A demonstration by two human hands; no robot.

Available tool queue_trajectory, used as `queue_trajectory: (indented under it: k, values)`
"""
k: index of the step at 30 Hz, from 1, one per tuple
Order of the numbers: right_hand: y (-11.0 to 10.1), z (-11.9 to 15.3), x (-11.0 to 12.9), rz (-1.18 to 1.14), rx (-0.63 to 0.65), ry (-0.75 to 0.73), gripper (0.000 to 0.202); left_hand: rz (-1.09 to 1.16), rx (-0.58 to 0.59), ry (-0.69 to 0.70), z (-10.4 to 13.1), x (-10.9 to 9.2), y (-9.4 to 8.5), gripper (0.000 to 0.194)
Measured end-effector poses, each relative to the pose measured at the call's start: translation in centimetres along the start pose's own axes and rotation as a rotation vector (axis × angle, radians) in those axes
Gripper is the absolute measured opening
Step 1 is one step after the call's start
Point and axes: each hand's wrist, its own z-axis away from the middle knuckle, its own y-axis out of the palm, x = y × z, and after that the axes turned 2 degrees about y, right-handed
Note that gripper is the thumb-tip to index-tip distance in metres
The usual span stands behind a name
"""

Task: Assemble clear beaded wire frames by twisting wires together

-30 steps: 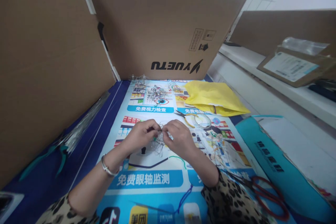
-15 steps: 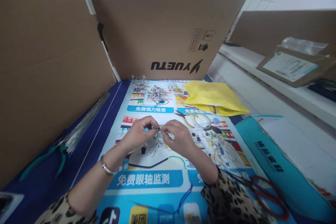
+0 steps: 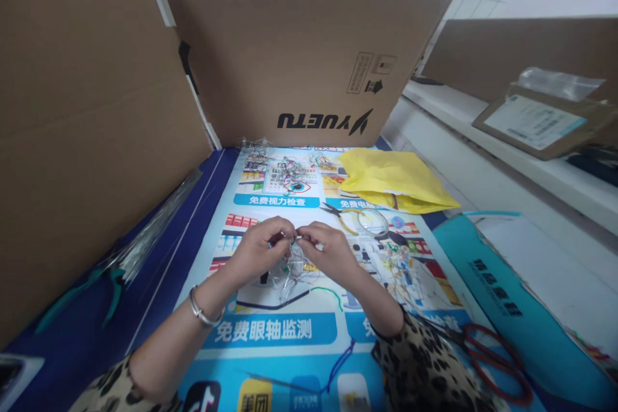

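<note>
In the head view, the left hand (image 3: 261,250) and right hand (image 3: 332,253) met fingertip to fingertip over the printed sheet (image 3: 212,351), both pinched closed on a tangle of thin strands (image 3: 288,280); which strand each gripped was too small to tell. The tangle lay just below the fingertips, with a green cord (image 3: 329,291) near it. The step in hand seemed to be fine two-handed fingertip work on one strand, and the next move probably called for a steady pinch that kept the loose loops from snagging. As for writing, the cardboard panel (image 3: 290,58) behind bore "YUETU", upside down, beside small printed marks too fine to read. The sheet read "免费视力检查" and "免费眼轴监测", with "美团" on a yellow tile at its near edge; another heading, starting "免费电", ran under the yellow bag (image 3: 396,174). Sideways characters on the teal box (image 3: 463,241) looked like "精品童鞋".
</note>
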Motion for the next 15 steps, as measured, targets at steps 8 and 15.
queue_trajectory:
  k: [8,15]
  values:
    - [0.0,0.0,0.5,0.009,-0.005,0.023,0.013,-0.039,-0.005,-0.026,-0.1,-0.3,-0.2,0.007]
    - [-1.1,-0.2,-0.3,0.079,-0.080,0.045,0.014,-0.206,-0.011,-0.026,-0.4,0.7,-1.3,0.007]
